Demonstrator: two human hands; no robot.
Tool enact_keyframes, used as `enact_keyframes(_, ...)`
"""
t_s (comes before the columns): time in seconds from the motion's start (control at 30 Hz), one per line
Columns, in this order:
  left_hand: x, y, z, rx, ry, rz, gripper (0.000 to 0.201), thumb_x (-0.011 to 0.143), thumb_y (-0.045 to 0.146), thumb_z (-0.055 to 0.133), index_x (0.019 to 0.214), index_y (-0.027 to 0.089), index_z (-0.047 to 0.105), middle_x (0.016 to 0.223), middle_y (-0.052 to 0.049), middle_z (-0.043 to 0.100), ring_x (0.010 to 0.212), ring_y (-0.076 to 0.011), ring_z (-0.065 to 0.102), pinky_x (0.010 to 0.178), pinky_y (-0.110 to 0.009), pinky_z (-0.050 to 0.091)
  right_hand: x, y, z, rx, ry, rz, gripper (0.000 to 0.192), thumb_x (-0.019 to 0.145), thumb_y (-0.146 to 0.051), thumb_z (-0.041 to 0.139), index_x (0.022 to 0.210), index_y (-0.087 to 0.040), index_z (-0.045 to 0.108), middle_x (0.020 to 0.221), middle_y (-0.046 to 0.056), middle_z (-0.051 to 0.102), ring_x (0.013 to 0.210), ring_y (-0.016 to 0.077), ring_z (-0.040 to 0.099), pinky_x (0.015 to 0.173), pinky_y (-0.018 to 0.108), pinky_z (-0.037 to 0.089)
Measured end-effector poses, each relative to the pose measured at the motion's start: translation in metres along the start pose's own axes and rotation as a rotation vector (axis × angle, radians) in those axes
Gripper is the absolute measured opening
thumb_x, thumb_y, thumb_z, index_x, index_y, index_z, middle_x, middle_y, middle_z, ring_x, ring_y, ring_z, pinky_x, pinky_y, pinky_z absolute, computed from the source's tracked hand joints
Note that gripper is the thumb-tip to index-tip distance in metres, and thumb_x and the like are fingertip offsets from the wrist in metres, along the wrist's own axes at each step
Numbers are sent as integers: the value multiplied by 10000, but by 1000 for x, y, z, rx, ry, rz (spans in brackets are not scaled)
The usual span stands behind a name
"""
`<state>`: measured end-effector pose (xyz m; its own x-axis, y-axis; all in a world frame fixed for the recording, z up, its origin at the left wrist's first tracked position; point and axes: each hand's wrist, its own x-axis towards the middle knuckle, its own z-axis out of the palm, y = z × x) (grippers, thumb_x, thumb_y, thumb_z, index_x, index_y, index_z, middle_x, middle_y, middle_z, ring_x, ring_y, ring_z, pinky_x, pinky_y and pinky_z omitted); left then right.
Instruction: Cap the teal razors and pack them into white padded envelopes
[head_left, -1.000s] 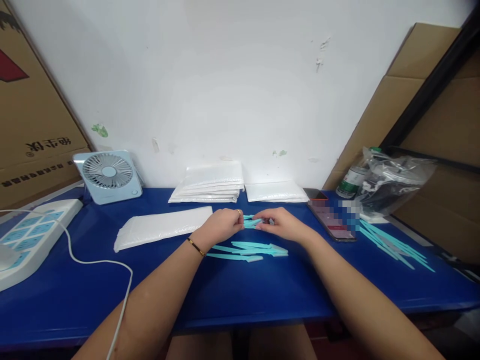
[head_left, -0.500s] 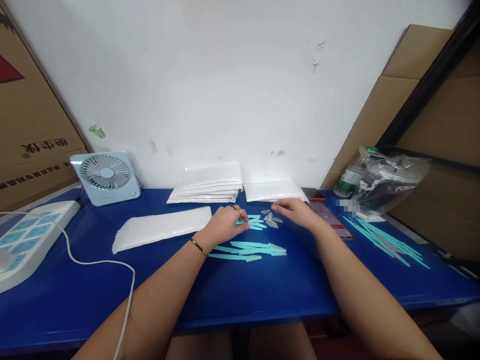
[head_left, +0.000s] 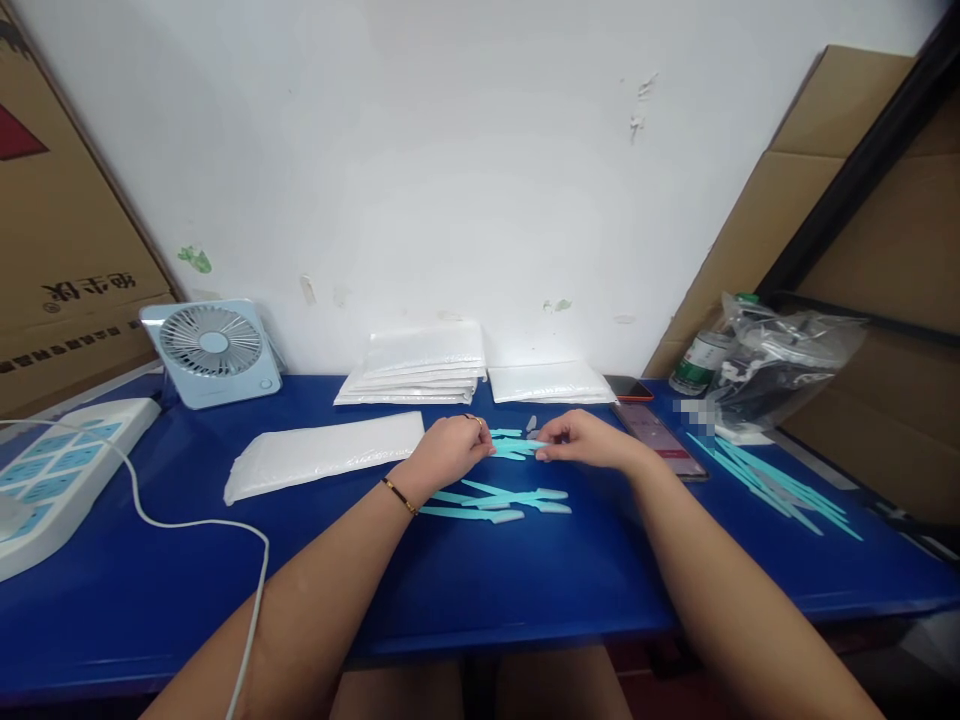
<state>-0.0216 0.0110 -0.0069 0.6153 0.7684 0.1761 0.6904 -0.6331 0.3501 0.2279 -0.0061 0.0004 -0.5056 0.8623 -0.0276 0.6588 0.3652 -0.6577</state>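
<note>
My left hand (head_left: 450,450) is closed in a pinch on the handle of a teal eyebrow razor (head_left: 516,446), held level above others like it. At the razor's right end, the fingertips of my right hand (head_left: 589,440) are pressed together around its tip; whether a cap is between them is hidden. Behind that hand lie small clear blade caps (head_left: 532,424), partly covered by the fingers. More teal razors (head_left: 507,433) rest between my hands. Closer to me, several razors with pale blade ends (head_left: 480,514) lie roughly side by side, blades to the right.
White padded packets (head_left: 420,365) are stacked against the wall, with another packet (head_left: 326,458) at left. Rightward are a phone (head_left: 664,440), long teal razors or strips (head_left: 772,485), a bottle (head_left: 701,362) and a plastic bag (head_left: 787,360). A fan (head_left: 214,350) and power strip (head_left: 64,470) stand left.
My right hand has come left and down from the clear caps to the razor's end. My left hand now holds a razor out level. The front group of razors looks thinner.
</note>
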Motion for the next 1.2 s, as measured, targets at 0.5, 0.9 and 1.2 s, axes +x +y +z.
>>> enact_keyframes(0.5, -9, 11, -3, -67, -197, 125, 345, 739, 534, 595, 836, 208, 653, 810, -11, 657, 734, -159, 591, 570, -238, 375, -6, -4, -6, -99, 11, 39, 269, 710, -422, 658, 819, -179, 699, 716, 23, 651, 616, 135, 539, 560, 241, 394)
enact_keyframes(0.9, -3, 10, -5, 35, -72, 61, 208, 836, 359, 533, 761, 205, 650, 777, 5, 678, 686, -142, 583, 608, -246, 354, -7, -17, 2, -168, -43, -18, 155, 778, -304, 565, 790, -170, 640, 689, 11, 610, 603, 123, 508, 551, 228, 363)
enact_keyframes(1.2, 2, -13, -10, 122, 5, -53, 209, 834, 386, 544, 761, 216, 641, 754, 14, 664, 729, -166, 589, 693, -287, 341, 0, 7, -3, -201, 152, 87, 160, 788, -309, 544, 775, -169, 620, 728, 33, 651, 627, 139, 538, 558, 235, 360)
